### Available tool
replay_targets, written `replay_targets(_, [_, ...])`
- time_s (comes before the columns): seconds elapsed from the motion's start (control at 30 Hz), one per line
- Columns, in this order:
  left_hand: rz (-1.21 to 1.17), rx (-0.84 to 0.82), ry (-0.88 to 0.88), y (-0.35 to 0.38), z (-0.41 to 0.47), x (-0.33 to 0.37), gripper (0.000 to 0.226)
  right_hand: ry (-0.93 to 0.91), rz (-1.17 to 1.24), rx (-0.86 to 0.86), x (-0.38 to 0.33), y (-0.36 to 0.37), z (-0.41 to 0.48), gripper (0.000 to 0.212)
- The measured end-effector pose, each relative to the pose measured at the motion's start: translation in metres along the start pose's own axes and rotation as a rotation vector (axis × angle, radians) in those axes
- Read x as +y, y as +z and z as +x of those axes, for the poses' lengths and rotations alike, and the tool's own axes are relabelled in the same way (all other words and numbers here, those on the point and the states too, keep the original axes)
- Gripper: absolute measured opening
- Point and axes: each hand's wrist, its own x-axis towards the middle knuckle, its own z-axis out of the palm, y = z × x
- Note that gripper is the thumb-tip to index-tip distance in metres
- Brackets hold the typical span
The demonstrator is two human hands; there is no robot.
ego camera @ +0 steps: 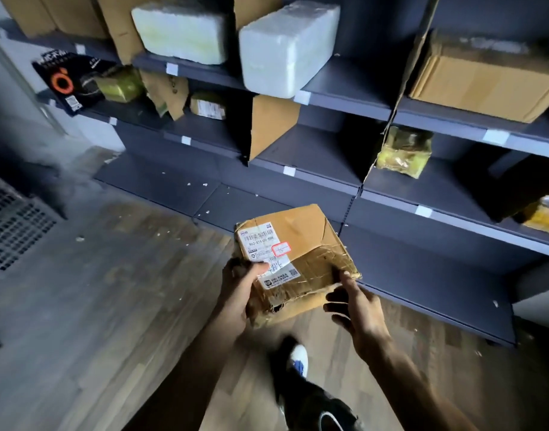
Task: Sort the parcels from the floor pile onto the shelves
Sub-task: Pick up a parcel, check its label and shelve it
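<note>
The left hand [239,286] has its thumb pressed flat on the white label, with the other fingers tucked out of sight under the box [301,256]. The right hand [355,311] pinches the near right corner: one fingertip on top, the rest curled at the torn near edge. So the one box is clamped between two hands, held tilted above the wood floor [111,306], in front of the lowest shelf.

It is brown cardboard, dented and criss-crossed with clear tape. Its label [262,244] carries a barcode and a number that looks like "862-E14-00-888". Beside that is a small red-bordered sticker [281,247], and below it some handwriting and a QR code that I cannot read.

One shoe [298,359] shows below the box.

The dark shelves [329,88] behind it hold:
- two white foam blocks [180,32], the second one [285,48] overhanging the edge
- one large carton [484,79] on the right
- three yellow-wrapped packs [404,150], with one to the left [121,85] and one at the far right [543,213]
- one small labelled parcel [208,105]
- one black box with an orange ring [65,82], its white lettering too blurred to read

Small white tags dot the shelf edges. A metal grate [12,225] sits at the left.
</note>
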Motion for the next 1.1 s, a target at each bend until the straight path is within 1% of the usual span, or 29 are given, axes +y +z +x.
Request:
replay_targets(0.07, [0.011,0.002,0.033,-0.02,0.022,0.008,0.028,-0.005,0.024,0.037,-0.006,0.018,0.025,0.039])
replay_targets(0.1, [0.004,0.006,0.032,-0.03,0.032,0.015,0.027,-0.016,0.041,0.025,-0.009,0.026,0.04,0.038])
replay_targets(0.17, [0.005,0.002,0.022,-0.045,0.054,0.027,0.028,-0.038,0.052,-0.042,-0.019,0.044,0.07,0.032])
replay_targets(0.23, [0.023,0.016,-0.032,-0.057,0.072,0.044,0.032,-0.013,0.026,-0.133,-0.029,0.064,0.092,0.026])
replay_targets(0.3, [0.035,0.035,-0.056,-0.061,0.097,0.066,0.027,-0.029,0.007,-0.207,-0.043,0.087,0.111,0.023])
replay_targets(0.37, [0.071,0.04,-0.044,-0.062,0.126,0.085,0.021,-0.079,-0.03,-0.222,-0.058,0.11,0.131,0.019])
replay_targets(0.4, [0.081,0.032,-0.038,-0.06,0.14,0.093,0.022,-0.091,-0.037,-0.208,-0.066,0.12,0.14,0.018])
replay_targets(0.47, [0.065,0.0,-0.047,-0.055,0.167,0.105,0.031,-0.112,-0.031,-0.165,-0.079,0.135,0.154,0.017])
replay_targets(0.57, [0.072,-0.047,-0.101,-0.045,0.207,0.114,0.055,-0.14,-0.031,-0.086,-0.092,0.145,0.173,0.017])
replay_targets(0.6, [0.072,-0.069,-0.123,-0.042,0.223,0.113,0.058,-0.146,-0.03,-0.055,-0.095,0.145,0.179,0.019])
replay_targets(0.67, [0.111,-0.111,-0.173,-0.027,0.247,0.113,0.051,-0.165,-0.022,0.022,-0.1,0.143,0.19,0.023])
replay_targets(0.73, [0.206,-0.155,-0.187,-0.008,0.271,0.112,0.035,-0.189,-0.007,0.132,-0.105,0.14,0.202,0.021])
replay_targets(0.8, [0.282,-0.185,-0.182,0.015,0.295,0.114,0.027,-0.224,0.041,0.246,-0.113,0.136,0.214,0.019])
replay_targets(0.83, [0.34,-0.21,-0.184,0.029,0.305,0.119,0.031,-0.233,0.063,0.301,-0.118,0.133,0.221,0.019])
replay_targets(0.9, [0.529,-0.244,-0.221,0.051,0.327,0.133,0.045,-0.252,0.08,0.384,-0.128,0.129,0.235,0.019])
replay_targets(0.93, [0.608,-0.264,-0.244,0.062,0.338,0.14,0.047,-0.265,0.084,0.414,-0.133,0.128,0.242,0.018])
replay_targets(0.97, [0.642,-0.288,-0.258,0.074,0.349,0.148,0.046,-0.278,0.089,0.438,-0.139,0.127,0.251,0.019])
replay_targets(1.03, [0.662,-0.297,-0.256,0.095,0.371,0.161,0.045,-0.297,0.088,0.483,-0.149,0.127,0.269,0.027])
replay_targets(1.1, [0.649,-0.279,-0.193,0.117,0.39,0.172,0.045,-0.319,0.105,0.502,-0.162,0.126,0.292,0.033])
